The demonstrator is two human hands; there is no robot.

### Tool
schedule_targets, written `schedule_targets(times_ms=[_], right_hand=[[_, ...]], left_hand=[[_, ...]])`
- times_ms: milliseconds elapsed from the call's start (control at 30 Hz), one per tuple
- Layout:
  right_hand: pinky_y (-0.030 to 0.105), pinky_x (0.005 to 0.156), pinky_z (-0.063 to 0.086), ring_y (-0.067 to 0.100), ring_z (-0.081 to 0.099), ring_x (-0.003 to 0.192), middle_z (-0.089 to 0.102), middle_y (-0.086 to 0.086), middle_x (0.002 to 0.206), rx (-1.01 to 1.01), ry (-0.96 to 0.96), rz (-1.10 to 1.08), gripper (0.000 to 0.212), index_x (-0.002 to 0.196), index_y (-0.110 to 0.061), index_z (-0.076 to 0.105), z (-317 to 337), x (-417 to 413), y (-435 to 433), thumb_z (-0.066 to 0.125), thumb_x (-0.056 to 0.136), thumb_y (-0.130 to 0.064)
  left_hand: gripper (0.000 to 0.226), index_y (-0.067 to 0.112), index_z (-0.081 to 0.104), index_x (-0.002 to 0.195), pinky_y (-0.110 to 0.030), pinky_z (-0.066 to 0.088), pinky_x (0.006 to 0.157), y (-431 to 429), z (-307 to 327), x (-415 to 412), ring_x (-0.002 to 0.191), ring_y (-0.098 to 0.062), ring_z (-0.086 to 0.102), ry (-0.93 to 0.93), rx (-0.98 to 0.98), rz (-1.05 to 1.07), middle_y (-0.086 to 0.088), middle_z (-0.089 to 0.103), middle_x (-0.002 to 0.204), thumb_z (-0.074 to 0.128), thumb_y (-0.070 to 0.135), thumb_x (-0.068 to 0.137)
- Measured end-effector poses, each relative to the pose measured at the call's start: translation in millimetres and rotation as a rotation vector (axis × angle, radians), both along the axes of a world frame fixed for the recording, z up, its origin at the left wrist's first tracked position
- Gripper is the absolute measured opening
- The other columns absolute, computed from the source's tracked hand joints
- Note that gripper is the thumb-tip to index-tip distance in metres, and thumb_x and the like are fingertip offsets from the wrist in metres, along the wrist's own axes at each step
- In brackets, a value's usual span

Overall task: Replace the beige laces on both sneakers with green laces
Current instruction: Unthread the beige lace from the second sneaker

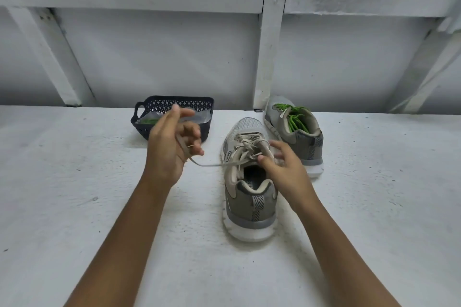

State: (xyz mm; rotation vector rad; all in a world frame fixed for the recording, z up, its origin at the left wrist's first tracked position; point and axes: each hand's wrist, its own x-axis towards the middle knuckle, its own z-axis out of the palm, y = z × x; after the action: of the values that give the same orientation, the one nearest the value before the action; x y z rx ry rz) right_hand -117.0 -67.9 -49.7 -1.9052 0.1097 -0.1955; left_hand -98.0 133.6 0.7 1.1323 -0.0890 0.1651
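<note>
Gripping the beige lace (214,164) in the left hand (169,147), fingers curled round it, with the strand drawn out leftward from the top eyelets of the near sneaker (249,207). Resting the right hand (284,169) on that sneaker's lacing, thumb on the lace, fingers loosely spread over the tongue. Standing heel toward the camera on the white table (99,207). Behind and right, just beside: far sneaker (306,147) threaded with green laces (296,117). Behind the left hand: dark basket (159,104) holding a green lace (149,121).
</note>
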Motion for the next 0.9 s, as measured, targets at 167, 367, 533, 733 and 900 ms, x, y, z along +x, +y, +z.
schedule_targets(times_ms=[167, 367, 533, 733, 900], right_hand=[[0.02, 0.091, 0.039, 0.017, 0.046, 0.109, 0.044, 0.002, 0.116, -0.504, -0.281, 0.129, 0.02, 0.099, -0.024, 0.069, 15.6, 6.7, -3.6, 0.069, 0.082, -0.015], [0.033, 0.075, 0.046, 0.023, 0.05, 0.093, 0.048, 0.006, 0.102, -0.831, -0.384, 0.157, 0.012, 0.089, -0.01, 0.067, 25.6, 14.5, 1.3, 0.064, 0.084, -0.02], [0.015, 0.07, 0.04, 0.006, 0.05, 0.074, 0.054, -0.004, 0.081, -0.183, -0.243, 0.016, 0.009, 0.077, -0.015, 0.054, 28.9, 15.4, 5.2, 0.06, 0.083, -0.012], [0.02, 0.073, 0.045, 0.007, 0.053, 0.076, 0.055, -0.001, 0.08, 0.15, -0.219, 0.062, 0.022, 0.088, -0.016, 0.054, 32.0, 10.3, 7.0, 0.053, 0.085, 0.006], [0.022, 0.07, 0.047, 0.01, 0.055, 0.075, 0.059, 0.002, 0.08, 0.087, -0.14, 0.133, 0.032, 0.095, -0.02, 0.063, 41.4, 9.7, 7.2, 0.045, 0.087, 0.005]], left_hand=[[0.02, 0.024, 0.062, 0.092, -0.029, 0.054, 0.073, -13.0, -7.2, -1.5, 0.078, -0.008, 0.062, -0.184, 0.592, 0.075, 0.009, 0.066, 0.08, 0.046, 0.014, 0.098], [0.026, 0.027, 0.059, 0.096, -0.021, 0.038, 0.094, -31.0, -22.0, -4.5, 0.104, -0.007, 0.052, -0.37, 0.928, 0.16, 0.021, 0.052, 0.101, 0.051, 0.004, 0.092], [0.035, 0.026, 0.059, 0.096, -0.013, 0.031, 0.092, -38.1, -25.7, -8.1, 0.113, -0.017, 0.045, -0.368, 1.06, 0.101, 0.005, 0.053, 0.11, 0.051, -0.004, 0.081], [0.031, 0.025, 0.058, 0.112, -0.038, 0.036, 0.099, -46.2, -27.2, -2.8, 0.115, -0.02, 0.04, -0.278, 1.326, -0.033, 0.003, 0.049, 0.12, 0.06, 0.019, 0.082], [0.022, 0.017, 0.065, 0.105, -0.04, 0.042, 0.089, -55.1, -29.0, 1.1, 0.103, -0.025, 0.046, -0.316, 1.302, 0.119, -0.004, 0.052, 0.109, 0.061, 0.016, 0.083]])
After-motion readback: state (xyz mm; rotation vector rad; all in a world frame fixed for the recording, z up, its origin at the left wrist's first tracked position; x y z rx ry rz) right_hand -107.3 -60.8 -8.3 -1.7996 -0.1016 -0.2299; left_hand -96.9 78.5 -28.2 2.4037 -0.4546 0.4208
